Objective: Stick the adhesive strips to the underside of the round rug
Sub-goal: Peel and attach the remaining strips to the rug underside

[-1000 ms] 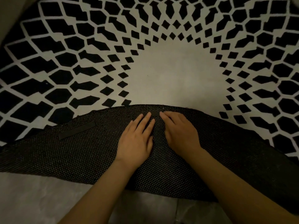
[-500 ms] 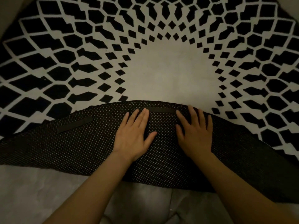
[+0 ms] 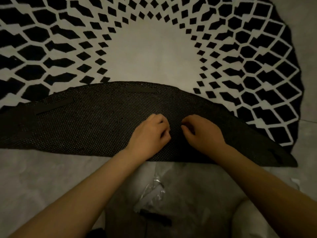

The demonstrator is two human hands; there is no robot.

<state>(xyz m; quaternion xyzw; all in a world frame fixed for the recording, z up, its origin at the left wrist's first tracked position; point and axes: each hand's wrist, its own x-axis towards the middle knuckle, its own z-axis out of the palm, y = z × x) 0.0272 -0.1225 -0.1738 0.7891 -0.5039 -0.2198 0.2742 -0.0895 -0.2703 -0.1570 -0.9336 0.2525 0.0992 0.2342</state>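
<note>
Risk 1: folded flap [image 3: 96, 127] of the round rug [image 3: 154, 54] may spring or slide back flat. Cause, as judged: neither hand pins it firmly, and the fold is shallow. A strip stuck on the flap could then land on the floor or the pile side before it is fully pressed.

Risk 2: weak bond. The backing is a dotted, textured mesh, so adhesive probably grips only the high points and needs firm pressure along the full length.

Risk 3: uneven spacing. The strips are dark on dark backing in low light, so they are hard to locate.

Hands: left hand [image 3: 151, 133] and right hand [image 3: 202, 133] both lie over the flap, near its lower edge, fingers curled inward, close together but apart. Whether either pinches anything cannot be told; fingertips are hidden.

Rug: black-and-white diamond pattern w/ plain pale centre, lying on a grey floor [image 3: 34, 169]. Near edge is folded over, underside up. Centre strip [image 3: 141, 90] sits near the fold's top edge; left strip [image 3: 54, 107] lies at an angle. A possible third at the flap's right end is unclear. Clear plastic wrapper [image 3: 151, 191] lies near the person.
</note>
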